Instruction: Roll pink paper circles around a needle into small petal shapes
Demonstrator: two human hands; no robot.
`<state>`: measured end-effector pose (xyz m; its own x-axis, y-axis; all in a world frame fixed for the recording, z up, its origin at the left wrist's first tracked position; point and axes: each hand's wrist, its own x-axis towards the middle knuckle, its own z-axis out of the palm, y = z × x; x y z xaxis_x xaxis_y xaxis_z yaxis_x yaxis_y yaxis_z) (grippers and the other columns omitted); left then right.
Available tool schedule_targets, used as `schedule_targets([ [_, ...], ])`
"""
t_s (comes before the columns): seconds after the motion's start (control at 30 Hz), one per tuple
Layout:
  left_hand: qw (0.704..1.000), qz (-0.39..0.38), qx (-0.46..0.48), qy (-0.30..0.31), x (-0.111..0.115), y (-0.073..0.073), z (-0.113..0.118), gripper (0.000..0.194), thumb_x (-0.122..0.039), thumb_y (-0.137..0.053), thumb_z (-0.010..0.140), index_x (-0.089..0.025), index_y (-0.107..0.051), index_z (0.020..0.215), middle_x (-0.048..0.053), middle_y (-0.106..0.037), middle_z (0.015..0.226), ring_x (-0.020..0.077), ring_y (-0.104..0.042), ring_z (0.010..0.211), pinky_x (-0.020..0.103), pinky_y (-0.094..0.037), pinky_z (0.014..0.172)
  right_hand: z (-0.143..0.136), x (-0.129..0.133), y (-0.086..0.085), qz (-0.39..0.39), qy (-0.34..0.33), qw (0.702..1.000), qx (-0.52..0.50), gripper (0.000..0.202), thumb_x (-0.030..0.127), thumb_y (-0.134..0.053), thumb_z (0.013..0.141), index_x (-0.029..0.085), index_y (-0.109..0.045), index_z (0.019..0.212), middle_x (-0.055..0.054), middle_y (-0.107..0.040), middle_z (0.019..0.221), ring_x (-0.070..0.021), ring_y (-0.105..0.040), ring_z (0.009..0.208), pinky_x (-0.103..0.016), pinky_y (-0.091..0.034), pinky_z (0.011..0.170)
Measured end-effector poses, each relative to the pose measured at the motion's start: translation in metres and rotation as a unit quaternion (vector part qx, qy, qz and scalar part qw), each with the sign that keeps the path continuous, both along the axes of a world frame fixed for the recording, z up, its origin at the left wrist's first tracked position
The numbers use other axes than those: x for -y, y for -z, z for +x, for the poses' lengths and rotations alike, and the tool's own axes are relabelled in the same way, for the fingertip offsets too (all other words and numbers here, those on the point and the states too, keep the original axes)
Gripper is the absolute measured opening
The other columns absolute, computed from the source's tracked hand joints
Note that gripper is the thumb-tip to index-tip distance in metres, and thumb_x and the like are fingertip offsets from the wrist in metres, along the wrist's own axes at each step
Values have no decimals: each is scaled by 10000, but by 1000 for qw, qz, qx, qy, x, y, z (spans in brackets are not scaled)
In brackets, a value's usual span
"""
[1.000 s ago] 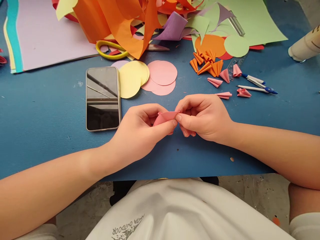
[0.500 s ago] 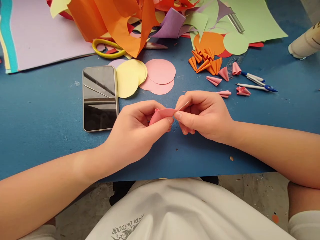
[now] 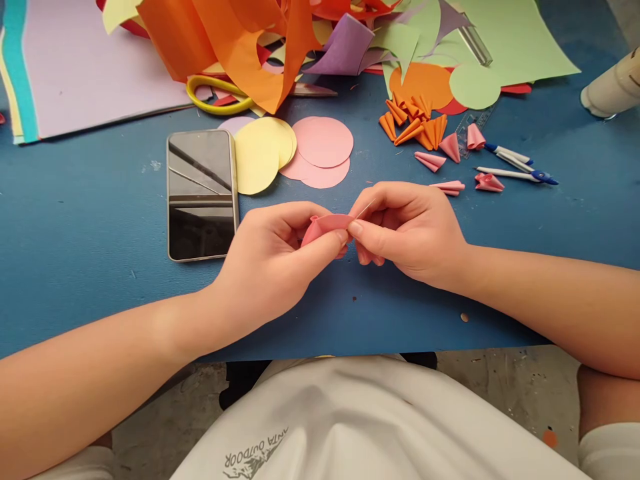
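My left hand [image 3: 280, 253] is closed on a curled piece of pink paper [image 3: 330, 223], with the thumb along its near side. The paper's left end is rolled into a small curl. At the right end of the paper, my right hand [image 3: 410, 227] pinches its edge between thumb and forefinger. A needle-thin light rod [image 3: 366, 208] sticks up from that pinch and slants over the forefinger. Where its other end lies is hidden by the fingers. Behind the hands are stacked pink paper circles [image 3: 323, 141] and yellow paper circles [image 3: 257, 157].
A phone [image 3: 201, 200] lies left of the circles. Yellow-handled scissors [image 3: 220, 97] rest under orange paper scraps [image 3: 240, 47]. To the right are several orange paper cones [image 3: 413, 123], folded pink pieces [image 3: 451, 147], a blue-and-white compass [image 3: 520, 172] and a white bottle [image 3: 613, 87].
Both hands keep their grip on the pink paper. The right hand's lower fingers have shifted slightly left, and the thin rod's tip has dropped a little to the left.
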<state>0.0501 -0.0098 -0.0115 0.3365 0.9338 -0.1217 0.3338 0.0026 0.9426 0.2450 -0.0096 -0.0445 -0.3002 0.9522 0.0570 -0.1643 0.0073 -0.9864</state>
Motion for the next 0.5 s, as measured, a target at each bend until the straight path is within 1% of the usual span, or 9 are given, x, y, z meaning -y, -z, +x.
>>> schedule_targets([
  [0.07, 1000, -4, 11, 2, -1, 0, -1, 103, -230, -739, 886, -199, -823, 834, 4, -806, 782, 163, -741, 748, 233, -579, 690, 0, 1, 0, 11, 7, 1000, 9, 70, 103, -779, 844, 155, -734, 835, 8, -710, 717, -100, -664, 552, -184, -503, 436],
  [0.2, 1000, 3, -7, 7, -3, 1, -3, 167, -293, -755, 891, -189, -803, 770, 20, -795, 756, 169, -733, 710, 230, -545, 610, -1, 2, -1, 15, 8, 1000, 22, 35, 127, -736, 893, 145, -748, 866, -13, -725, 769, -102, -676, 573, -186, -500, 435],
  [0.27, 1000, 5, -12, 9, -3, 2, -3, 170, -303, -755, 892, -187, -801, 776, 21, -793, 757, 158, -714, 686, 223, -522, 581, -1, 1, -2, 8, 7, 999, 30, 22, 147, -744, 903, 144, -753, 883, -13, -727, 763, -101, -673, 561, -190, -501, 433],
  [0.33, 1000, 16, -16, 1, -3, 3, -3, 120, -284, -767, 875, -188, -805, 815, 11, -780, 745, 141, -685, 663, 212, -505, 564, -1, 1, -2, -3, 10, 1000, 30, 49, 182, -779, 895, 146, -753, 876, -3, -718, 725, -99, -657, 526, -200, -510, 434],
  [0.4, 999, 42, -28, -16, -2, 4, -3, 82, -259, -780, 855, -184, -799, 828, -4, -747, 709, 121, -642, 633, 198, -486, 542, 0, 0, -2, -16, 13, 1000, 23, 108, 210, -834, 859, 149, -745, 846, 13, -699, 673, -94, -635, 482, -203, -509, 424],
  [0.43, 997, 57, -35, -25, -1, 3, -2, 79, -250, -781, 850, -181, -793, 814, -9, -725, 688, 112, -618, 620, 193, -476, 531, 0, 0, -2, -23, 11, 999, 21, 131, 214, -856, 839, 151, -741, 832, 21, -690, 650, -92, -628, 464, -199, -501, 413],
  [0.5, 996, 71, -42, -23, 1, 2, -2, 102, -241, -777, 850, -176, -783, 772, -10, -705, 669, 104, -587, 610, 190, -475, 533, 1, 1, -4, -33, 2, 999, 15, 143, 197, -869, 822, 154, -733, 815, 32, -683, 627, -87, -623, 440, -181, -472, 384],
])
